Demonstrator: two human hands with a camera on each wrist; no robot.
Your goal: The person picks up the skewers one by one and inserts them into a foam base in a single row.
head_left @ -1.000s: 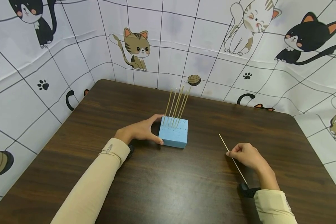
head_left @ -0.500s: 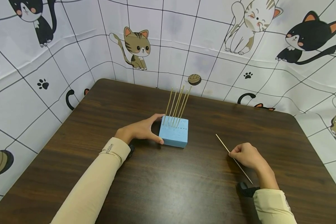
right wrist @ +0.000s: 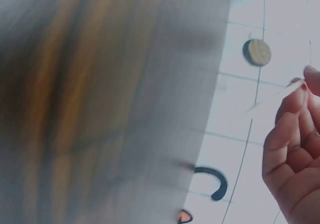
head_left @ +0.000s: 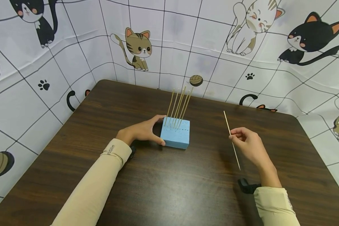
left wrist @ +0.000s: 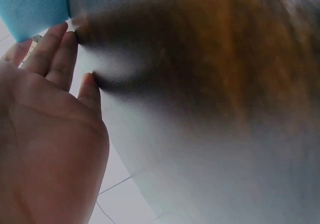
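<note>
A light-blue foam block sits on the table, with several thin wooden skewers standing in its back left part. My left hand holds the block's left side, thumb at the front corner and a finger at the back corner. Below the block in the left wrist view, the fingers reach towards it. To the right, my right hand pinches one loose skewer near its middle, tilted above the table. Only a blurred stretch of that skewer shows in the right wrist view.
Rows of small holes mark the block's top. The dark wooden table runs back to a white cloth printed with cartoon cats. A black wrist camera hangs below the right wrist.
My right hand has lifted and moved away from me, raising the skewer off the table and turning it steeper. My left hand and the block have stayed in place.
</note>
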